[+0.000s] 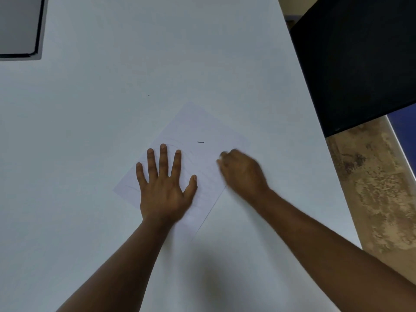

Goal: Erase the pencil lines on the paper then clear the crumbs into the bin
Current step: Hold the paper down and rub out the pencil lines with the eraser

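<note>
1. Head view: a white table (112, 131) fills most of the frame, with a black bin (351, 64) past its right edge and a dark tray (20, 25) at the far left corner.
2. Paper (202, 131) lies skewed near the table's middle, faint pencil lines (202, 174) left on its near half.
3. Left hand (163, 188) presses flat on the paper's near-left part, fingers spread.
4. Right hand (244, 172) is curled over the paper's right edge and blurred; it probably pinches an eraser, but I cannot tell.
5. One dark crumb (201, 142) sits on the paper beyond both hands.
6. Risk: hard strokes near the unpinned right edge could crease or tear the sheet, and quick rubbing could flick crumbs across the table, away from the bin.
</note>
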`<action>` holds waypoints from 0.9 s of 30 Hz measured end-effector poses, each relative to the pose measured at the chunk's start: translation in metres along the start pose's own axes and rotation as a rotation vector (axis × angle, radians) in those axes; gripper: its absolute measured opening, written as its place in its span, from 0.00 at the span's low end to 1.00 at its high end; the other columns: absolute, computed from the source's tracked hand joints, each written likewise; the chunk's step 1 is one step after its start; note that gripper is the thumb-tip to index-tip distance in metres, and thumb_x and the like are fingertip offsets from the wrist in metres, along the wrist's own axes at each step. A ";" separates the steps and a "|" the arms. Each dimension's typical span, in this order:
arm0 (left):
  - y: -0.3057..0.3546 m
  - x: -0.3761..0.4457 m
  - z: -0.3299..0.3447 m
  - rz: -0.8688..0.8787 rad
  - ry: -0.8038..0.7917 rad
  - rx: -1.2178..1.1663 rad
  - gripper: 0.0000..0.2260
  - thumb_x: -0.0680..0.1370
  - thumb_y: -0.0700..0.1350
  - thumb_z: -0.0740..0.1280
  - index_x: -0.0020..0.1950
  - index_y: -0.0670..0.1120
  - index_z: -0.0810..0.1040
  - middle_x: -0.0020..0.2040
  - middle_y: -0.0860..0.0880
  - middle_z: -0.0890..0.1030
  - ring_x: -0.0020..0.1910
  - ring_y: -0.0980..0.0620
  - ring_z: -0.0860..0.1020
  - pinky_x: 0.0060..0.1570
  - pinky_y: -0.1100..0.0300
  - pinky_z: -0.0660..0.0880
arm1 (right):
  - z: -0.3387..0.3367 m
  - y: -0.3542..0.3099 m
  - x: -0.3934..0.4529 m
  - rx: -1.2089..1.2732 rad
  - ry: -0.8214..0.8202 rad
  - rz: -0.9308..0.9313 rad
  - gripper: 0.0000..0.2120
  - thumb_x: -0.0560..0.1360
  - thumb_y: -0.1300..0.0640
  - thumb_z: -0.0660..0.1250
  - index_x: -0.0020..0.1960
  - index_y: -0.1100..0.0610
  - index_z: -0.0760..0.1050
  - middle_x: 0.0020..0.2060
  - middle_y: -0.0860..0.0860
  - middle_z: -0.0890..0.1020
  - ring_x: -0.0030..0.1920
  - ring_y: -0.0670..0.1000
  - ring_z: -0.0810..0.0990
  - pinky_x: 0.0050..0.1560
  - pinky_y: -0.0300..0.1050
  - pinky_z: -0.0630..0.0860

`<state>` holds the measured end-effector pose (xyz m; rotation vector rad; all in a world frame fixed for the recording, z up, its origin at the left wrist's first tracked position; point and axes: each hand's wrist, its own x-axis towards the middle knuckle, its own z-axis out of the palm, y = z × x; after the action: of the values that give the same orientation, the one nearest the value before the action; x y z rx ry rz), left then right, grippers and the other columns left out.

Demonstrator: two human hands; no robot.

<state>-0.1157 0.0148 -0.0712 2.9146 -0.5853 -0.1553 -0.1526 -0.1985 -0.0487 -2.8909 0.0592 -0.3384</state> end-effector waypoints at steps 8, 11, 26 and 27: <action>0.000 0.000 0.000 0.000 0.000 0.001 0.35 0.82 0.67 0.47 0.85 0.52 0.50 0.85 0.47 0.43 0.83 0.42 0.40 0.79 0.36 0.44 | -0.003 -0.018 -0.003 0.116 -0.023 0.035 0.13 0.80 0.54 0.61 0.41 0.57 0.78 0.34 0.52 0.77 0.32 0.54 0.78 0.31 0.46 0.74; 0.000 0.000 -0.001 -0.002 -0.005 0.001 0.34 0.82 0.67 0.47 0.85 0.52 0.50 0.85 0.47 0.44 0.83 0.42 0.40 0.79 0.36 0.44 | -0.007 -0.012 0.000 0.095 -0.026 0.011 0.10 0.79 0.56 0.65 0.40 0.57 0.78 0.34 0.53 0.77 0.32 0.54 0.78 0.30 0.45 0.75; 0.001 0.000 -0.002 -0.004 -0.009 -0.018 0.34 0.82 0.67 0.48 0.84 0.52 0.50 0.85 0.47 0.43 0.83 0.42 0.40 0.79 0.35 0.45 | -0.023 -0.017 -0.009 0.421 -0.032 0.297 0.08 0.78 0.56 0.70 0.54 0.58 0.83 0.38 0.51 0.82 0.38 0.47 0.79 0.45 0.42 0.77; 0.001 0.000 -0.002 -0.002 -0.008 -0.015 0.35 0.81 0.68 0.48 0.84 0.52 0.50 0.85 0.47 0.44 0.83 0.42 0.40 0.78 0.35 0.45 | -0.020 -0.023 -0.013 0.427 -0.042 0.279 0.09 0.78 0.57 0.69 0.56 0.58 0.83 0.40 0.51 0.82 0.39 0.47 0.79 0.44 0.42 0.77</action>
<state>-0.1155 0.0138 -0.0690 2.9017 -0.5797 -0.1712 -0.1695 -0.1798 -0.0274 -2.4245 0.3364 -0.2083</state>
